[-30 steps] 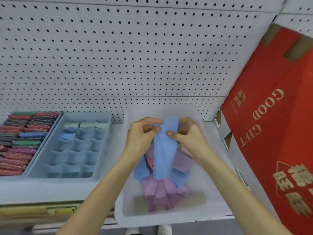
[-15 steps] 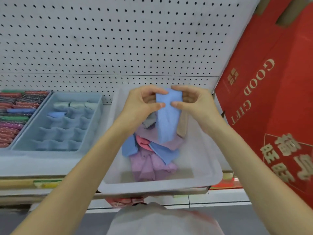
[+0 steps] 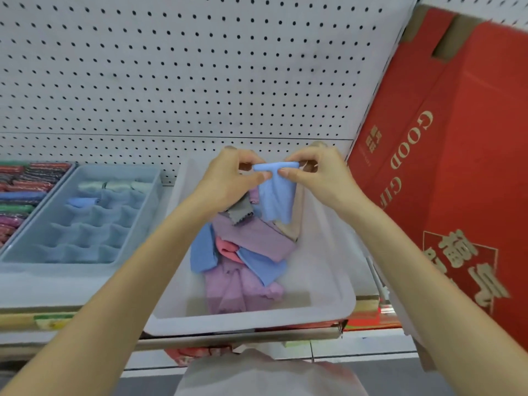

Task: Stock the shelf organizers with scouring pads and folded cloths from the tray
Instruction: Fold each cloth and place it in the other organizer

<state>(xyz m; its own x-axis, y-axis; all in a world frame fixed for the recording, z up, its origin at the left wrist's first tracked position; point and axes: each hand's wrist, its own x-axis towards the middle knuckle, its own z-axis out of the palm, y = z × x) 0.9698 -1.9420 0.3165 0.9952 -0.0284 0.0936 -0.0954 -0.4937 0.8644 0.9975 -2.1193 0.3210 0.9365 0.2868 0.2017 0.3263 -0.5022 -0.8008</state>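
Observation:
My left hand (image 3: 228,178) and my right hand (image 3: 317,172) both pinch the top edge of a light blue cloth (image 3: 278,198), which hangs folded above the white tray (image 3: 328,304). Loose purple, blue, pink and grey cloths (image 3: 251,252) lie in the tray below. To the left sits a blue-grey grid organizer (image 3: 85,244) with a few folded pale cloths (image 3: 114,185) in its back row and one blue cloth (image 3: 83,202) in the second row. Further left, another organizer holds rows of coloured scouring pads (image 3: 17,201).
A white pegboard (image 3: 171,75) backs the shelf. A big red cardboard box (image 3: 457,172) leans at the right, close to the tray and my right forearm. The shelf's front edge (image 3: 28,318) runs below the organizers.
Both hands have lifted the blue cloth up from the tray and shortened it, so less of it hangs down. The camera has also tilted, shifting the shelf lower in view.

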